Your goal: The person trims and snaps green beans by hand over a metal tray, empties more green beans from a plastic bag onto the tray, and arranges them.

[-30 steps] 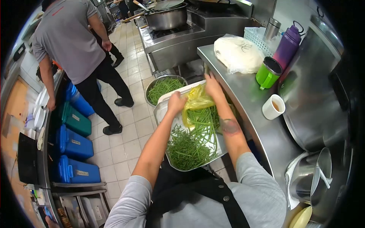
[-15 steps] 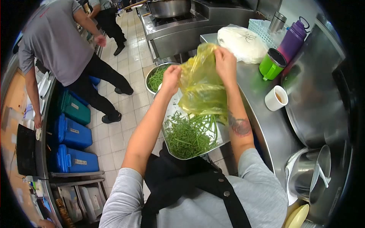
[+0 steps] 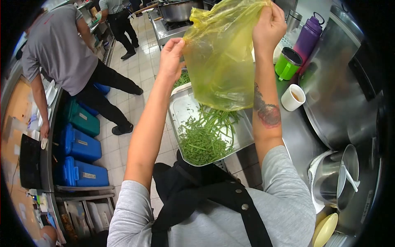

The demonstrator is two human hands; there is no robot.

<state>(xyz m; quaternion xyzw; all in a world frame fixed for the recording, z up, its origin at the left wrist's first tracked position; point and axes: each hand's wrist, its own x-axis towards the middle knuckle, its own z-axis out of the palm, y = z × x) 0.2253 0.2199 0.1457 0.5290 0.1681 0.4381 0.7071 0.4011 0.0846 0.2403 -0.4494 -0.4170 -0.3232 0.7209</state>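
A thin yellow plastic bag (image 3: 224,61) hangs stretched between my two raised hands. My left hand (image 3: 171,59) pinches its upper left edge, and my right hand (image 3: 269,26) grips its upper right corner. Below the bag is a metal tray (image 3: 179,103) with cut green vegetable pieces (image 3: 203,146) heaped at its near end. Longer green stalks (image 3: 222,125) lie beside the heap. The bag covers the far part of the tray. Behind my left wrist, more greens (image 3: 181,79) show in a bowl that is mostly hidden.
To the right, a steel counter holds a white cup (image 3: 293,98), a green mug (image 3: 287,66), a purple bottle (image 3: 308,39) and a metal pot (image 3: 329,185). A co-worker (image 3: 61,49) leans over the left counter, above blue bins (image 3: 84,142). A large pot (image 3: 181,12) sits on the stove ahead.
Both hands have risen and moved farther apart, pulling the bunched bag up and spreading it wide. More of the tray's left side now shows.
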